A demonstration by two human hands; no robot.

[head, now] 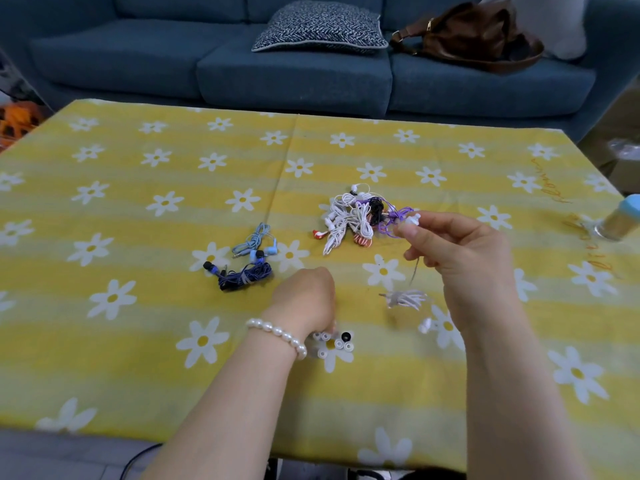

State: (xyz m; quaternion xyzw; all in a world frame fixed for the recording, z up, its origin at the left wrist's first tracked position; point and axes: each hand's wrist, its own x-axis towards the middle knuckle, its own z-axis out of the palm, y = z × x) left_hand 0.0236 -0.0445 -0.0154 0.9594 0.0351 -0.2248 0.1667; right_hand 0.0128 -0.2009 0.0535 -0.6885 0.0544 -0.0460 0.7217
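My right hand point(460, 251) is raised over the table and pinches a white earbud point(412, 220) between thumb and forefinger. Its cable hangs down to a bundled white coil point(405, 297), and a second white earbud point(425, 325) dangles below. My left hand point(304, 296), with a pearl bracelet at the wrist, hangs fingers-down over several small ear tips point(334, 342), white ones and one black; its fingertips are hidden. A tangled pile of white, purple, black and red earphones point(356, 216) lies in the middle of the table.
A light blue earphone set point(256, 242) and a dark blue bundled set point(242, 273) lie left of the pile. The table wears a yellow daisy cloth point(138, 237). A blue-capped jar point(620, 220) stands at the right edge. Behind are a blue sofa point(121, 53), a cushion and a brown bag.
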